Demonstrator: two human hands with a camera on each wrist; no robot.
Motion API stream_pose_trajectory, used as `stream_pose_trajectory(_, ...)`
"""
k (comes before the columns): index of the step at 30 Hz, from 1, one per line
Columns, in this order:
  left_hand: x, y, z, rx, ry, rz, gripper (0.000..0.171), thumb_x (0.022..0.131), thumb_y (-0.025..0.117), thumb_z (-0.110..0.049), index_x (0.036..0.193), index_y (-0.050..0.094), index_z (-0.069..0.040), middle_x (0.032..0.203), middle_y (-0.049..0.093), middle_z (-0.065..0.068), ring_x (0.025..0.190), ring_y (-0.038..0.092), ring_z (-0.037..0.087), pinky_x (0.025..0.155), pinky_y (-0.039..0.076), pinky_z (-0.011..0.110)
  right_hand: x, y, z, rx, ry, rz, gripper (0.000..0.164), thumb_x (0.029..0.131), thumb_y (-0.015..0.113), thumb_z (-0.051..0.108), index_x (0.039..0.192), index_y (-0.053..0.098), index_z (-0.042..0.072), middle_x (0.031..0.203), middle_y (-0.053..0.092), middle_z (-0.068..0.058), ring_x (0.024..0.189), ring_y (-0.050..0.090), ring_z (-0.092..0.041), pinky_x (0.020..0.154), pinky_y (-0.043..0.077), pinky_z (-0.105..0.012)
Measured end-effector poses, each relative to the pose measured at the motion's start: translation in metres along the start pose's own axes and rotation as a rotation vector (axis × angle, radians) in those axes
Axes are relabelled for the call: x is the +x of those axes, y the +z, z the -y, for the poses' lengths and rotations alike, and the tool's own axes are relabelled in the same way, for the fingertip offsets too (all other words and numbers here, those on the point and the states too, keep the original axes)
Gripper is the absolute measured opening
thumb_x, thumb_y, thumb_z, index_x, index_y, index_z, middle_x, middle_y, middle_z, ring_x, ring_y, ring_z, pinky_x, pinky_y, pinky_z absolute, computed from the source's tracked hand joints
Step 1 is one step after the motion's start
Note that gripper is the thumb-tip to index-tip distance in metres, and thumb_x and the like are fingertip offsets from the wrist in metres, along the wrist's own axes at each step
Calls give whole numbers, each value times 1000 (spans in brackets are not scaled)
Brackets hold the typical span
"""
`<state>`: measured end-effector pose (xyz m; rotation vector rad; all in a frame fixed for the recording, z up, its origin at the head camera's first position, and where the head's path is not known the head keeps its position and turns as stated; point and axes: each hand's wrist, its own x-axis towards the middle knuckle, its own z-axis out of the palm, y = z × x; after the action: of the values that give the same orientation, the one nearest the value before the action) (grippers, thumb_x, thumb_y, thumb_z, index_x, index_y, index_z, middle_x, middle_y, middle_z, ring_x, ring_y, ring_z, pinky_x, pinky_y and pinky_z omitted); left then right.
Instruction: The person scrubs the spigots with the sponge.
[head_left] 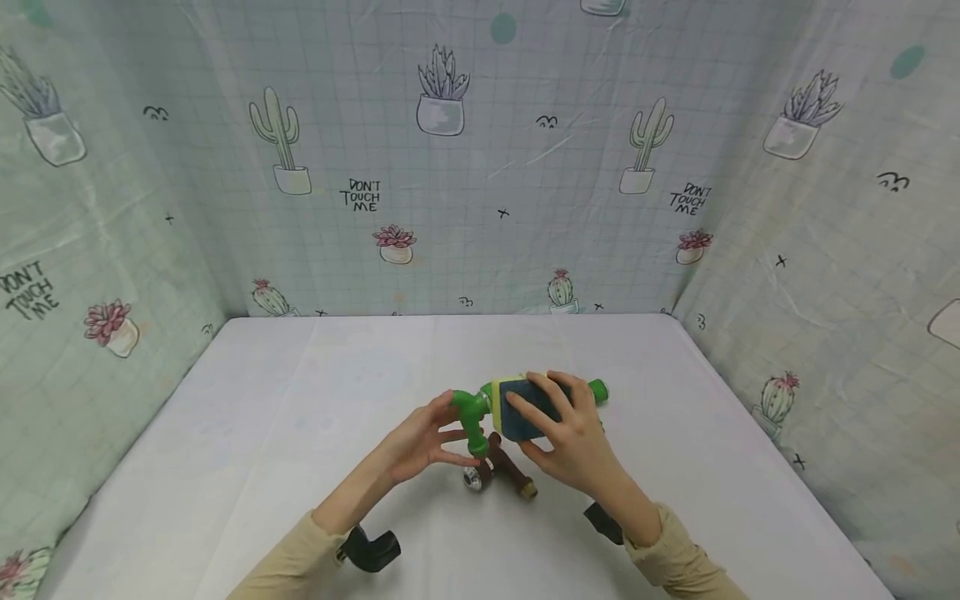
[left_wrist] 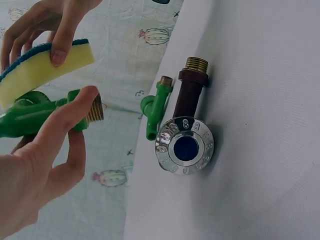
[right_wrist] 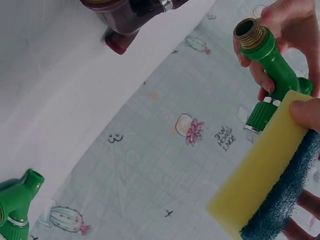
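My left hand [head_left: 412,444] grips a green tap [head_left: 472,410] above the table, thumb and fingers round the part by its brass threaded end [left_wrist: 95,109]. A sponge [right_wrist: 257,170], yellow with a dark blue scouring side, is held in my right hand [head_left: 576,437]. Fingers spread over the blue side, thumb on the yellow. The yellow side faces the tap and lies against or very close to it; exact contact is hidden. Below the hands, a dark brown tap [head_left: 512,471] with a brass threaded end and a chrome, numbered dial [left_wrist: 185,146] lies on the table.
A second green tap [left_wrist: 159,107] lies on the white table [head_left: 322,400] beyond the brown one, mostly behind the sponge in the head view. Cactus-printed cloth [head_left: 480,167] hangs round the back and sides. Black pieces [head_left: 372,550] show at both wrists.
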<state>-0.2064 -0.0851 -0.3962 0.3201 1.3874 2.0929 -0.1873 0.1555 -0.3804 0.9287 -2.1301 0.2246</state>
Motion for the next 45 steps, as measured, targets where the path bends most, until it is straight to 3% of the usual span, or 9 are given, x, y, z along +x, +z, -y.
stream_pose_trajectory(4,-1,-4,-2,-14,-36,155,30,94,31,-16,112,56,-17,121,47,2,119,40,34,87,40,62,0,0,0,8,-5,-6,65,59,79,27,119,55,22,123,48,-15,112,39,-36,86,39,-54)
stream_pose_trajectory(8,-1,-6,-2,-45,-73,232,33,92,32,-11,112,57,-17,121,46,1,117,40,48,86,39,64,0,0,0,14,-33,-15,64,60,77,28,120,55,22,123,48,-15,112,39,-36,87,38,-54)
stream_pose_trajectory(15,0,-7,-4,-141,-160,334,61,96,17,-45,144,8,-9,148,9,17,123,30,51,88,45,53,-2,0,0,5,-60,-47,67,56,80,28,118,56,21,122,49,-16,110,40,-37,85,39,-55)
stream_pose_trajectory(19,2,-5,-2,-122,-170,254,56,98,24,-36,143,10,-5,145,19,19,124,38,40,92,45,47,-3,1,0,6,-76,-63,58,65,74,32,119,56,21,122,49,-16,109,40,-37,84,39,-55)
stream_pose_trajectory(23,4,-6,2,-68,-175,129,52,96,38,-20,141,18,-3,129,44,15,109,56,24,90,48,37,-4,3,0,12,-91,-77,48,75,63,37,120,56,20,123,49,-17,109,41,-38,85,39,-54)
stream_pose_trajectory(27,4,-6,6,-72,-182,57,60,91,51,-17,141,20,-5,116,54,12,99,61,18,86,50,30,-5,5,-1,22,-95,-93,44,79,58,39,119,56,20,123,50,-17,108,41,-38,85,39,-53)
stream_pose_trajectory(34,4,1,9,-89,-120,-17,57,91,49,-8,140,20,-10,114,48,13,97,61,20,95,42,43,-8,8,-1,14,-99,-122,44,77,60,38,118,57,20,121,50,-18,107,42,-38,82,41,-54)
stream_pose_trajectory(39,5,7,8,-40,-54,-118,63,87,55,-6,139,20,-12,111,46,15,89,62,20,86,50,40,-7,11,0,12,-92,-184,45,75,63,35,116,58,19,119,52,-19,105,43,-39,82,40,-55)
stream_pose_trajectory(45,4,12,7,50,1,-177,76,84,59,-4,140,8,-9,116,47,23,81,64,17,81,51,44,-5,12,1,24,-50,-182,41,82,52,40,117,58,19,120,52,-18,105,43,-39,82,38,-54)
